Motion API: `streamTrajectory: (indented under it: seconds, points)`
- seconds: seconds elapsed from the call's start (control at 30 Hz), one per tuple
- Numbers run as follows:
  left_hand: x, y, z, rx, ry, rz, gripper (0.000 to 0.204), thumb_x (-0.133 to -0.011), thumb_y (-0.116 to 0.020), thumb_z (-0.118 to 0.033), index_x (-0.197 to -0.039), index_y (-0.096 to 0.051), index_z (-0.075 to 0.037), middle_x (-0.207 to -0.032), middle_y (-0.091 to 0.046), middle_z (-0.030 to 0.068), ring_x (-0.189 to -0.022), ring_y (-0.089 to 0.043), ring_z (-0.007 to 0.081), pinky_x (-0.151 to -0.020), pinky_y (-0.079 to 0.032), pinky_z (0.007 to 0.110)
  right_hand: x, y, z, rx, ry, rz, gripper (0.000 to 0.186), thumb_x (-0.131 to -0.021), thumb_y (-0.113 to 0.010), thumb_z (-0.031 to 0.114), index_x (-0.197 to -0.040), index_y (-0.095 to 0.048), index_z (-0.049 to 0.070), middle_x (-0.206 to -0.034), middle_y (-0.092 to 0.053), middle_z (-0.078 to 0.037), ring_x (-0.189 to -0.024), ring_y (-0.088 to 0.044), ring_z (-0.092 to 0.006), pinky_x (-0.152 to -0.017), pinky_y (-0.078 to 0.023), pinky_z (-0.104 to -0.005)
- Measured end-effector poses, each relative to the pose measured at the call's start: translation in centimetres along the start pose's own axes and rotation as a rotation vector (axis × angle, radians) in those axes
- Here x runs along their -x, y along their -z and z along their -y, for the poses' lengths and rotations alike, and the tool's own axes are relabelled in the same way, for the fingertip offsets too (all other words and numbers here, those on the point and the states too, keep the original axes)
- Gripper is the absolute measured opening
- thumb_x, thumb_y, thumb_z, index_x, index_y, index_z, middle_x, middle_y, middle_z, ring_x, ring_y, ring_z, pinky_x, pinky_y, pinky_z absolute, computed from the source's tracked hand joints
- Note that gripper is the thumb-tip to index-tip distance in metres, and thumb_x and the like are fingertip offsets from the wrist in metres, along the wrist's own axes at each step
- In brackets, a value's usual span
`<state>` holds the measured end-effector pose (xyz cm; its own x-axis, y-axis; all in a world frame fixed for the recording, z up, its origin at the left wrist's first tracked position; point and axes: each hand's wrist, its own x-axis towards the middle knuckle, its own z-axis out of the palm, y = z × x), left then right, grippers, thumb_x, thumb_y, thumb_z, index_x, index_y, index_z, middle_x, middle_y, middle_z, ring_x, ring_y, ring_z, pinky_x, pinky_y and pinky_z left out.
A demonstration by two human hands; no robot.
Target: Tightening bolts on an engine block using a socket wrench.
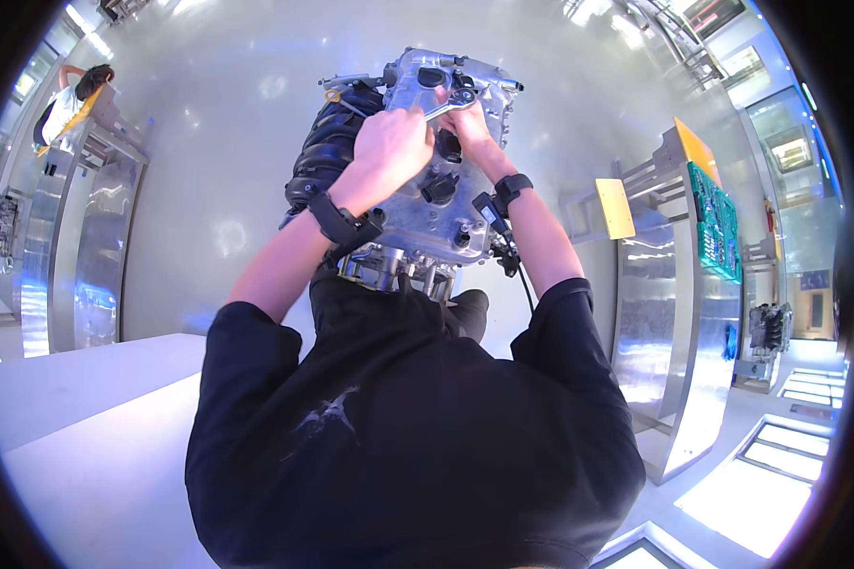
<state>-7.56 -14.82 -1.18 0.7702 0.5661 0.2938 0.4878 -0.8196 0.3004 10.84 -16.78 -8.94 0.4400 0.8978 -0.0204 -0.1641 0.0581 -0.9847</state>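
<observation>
An engine (416, 213) with a silvery cover stands in front of me. My left hand (394, 147) is closed in a fist round the handle of a ratchet wrench (440, 111), above the cover. The round head of the wrench lies over the far part of the cover. My right hand (468, 125) is closed about that head, its fingers partly hidden behind it. Black ignition coils (439, 189) sit along the middle of the cover. A black ribbed intake manifold (327, 142) runs down the engine's left side.
Metal-framed benches stand to the left (95, 237) and right (650, 313). A yellow panel (614, 209) and a green board (714, 223) are at the right bench. Another person (71, 104) is at the far left. A second engine (769, 329) stands far right.
</observation>
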Motion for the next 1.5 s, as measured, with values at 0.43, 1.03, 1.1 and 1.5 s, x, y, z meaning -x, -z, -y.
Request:
streamTrajectory:
  seconds: [0.43,1.03,1.1,1.5]
  points:
    - [-3.8,0.4,3.8,-0.177,0.0,0.135,0.022,-0.083,-0.055,-0.022,-0.085,-0.068,-0.004,-0.075,-0.068,0.0168,-0.069,-0.068,0.0328,-0.065,-0.056,0.043,-0.1,-1.5,-0.8,-0.131,0.055,-0.154,0.032,-0.09,-0.065,0.021,-0.062,-0.05,0.015,-0.056,-0.038,0.008,-0.05,-0.031,-0.005,-0.048,-0.023,-0.0267]
    - [-1.5,1.0,1.3,-0.109,0.082,0.143,0.031,-0.084,-0.056,-0.029,-0.099,-0.065,-0.004,-0.082,-0.068,0.0188,-0.077,-0.067,0.0367,-0.071,-0.054,0.047,-0.2,-2.2,-0.3,0.118,-0.016,-0.33,0.021,-0.087,-0.068,0.028,-0.08,-0.066,0.008,-0.065,-0.055,0.004,-0.059,-0.046,-0.0054,-0.051,-0.035,-0.0268]
    - [0.1,0.2,-0.7,-0.089,0.042,0.125,0.035,-0.085,-0.057,-0.028,-0.096,-0.057,0.004,-0.075,-0.066,0.0224,-0.072,-0.067,0.0372,-0.066,-0.055,0.046,-0.2,-2.6,-0.4,0.145,-0.003,-0.357,0.027,-0.088,-0.068,0.03,-0.083,-0.066,0.004,-0.071,-0.06,0.002,-0.066,-0.049,-0.0071,-0.057,-0.04,-0.0288]
    - [0.2,0.6,-1.0,-0.223,-0.07,-0.055,0.011,-0.078,-0.058,-0.008,-0.085,-0.059,0.0,-0.068,-0.066,0.0159,-0.061,-0.069,0.0273,-0.053,-0.055,0.035,-0.1,-3.6,-1.4,-0.015,0.138,-0.548,0.024,-0.093,-0.061,0.027,-0.086,-0.064,0.005,-0.073,-0.057,0.004,-0.066,-0.049,-0.0062,-0.054,-0.04,-0.0298]
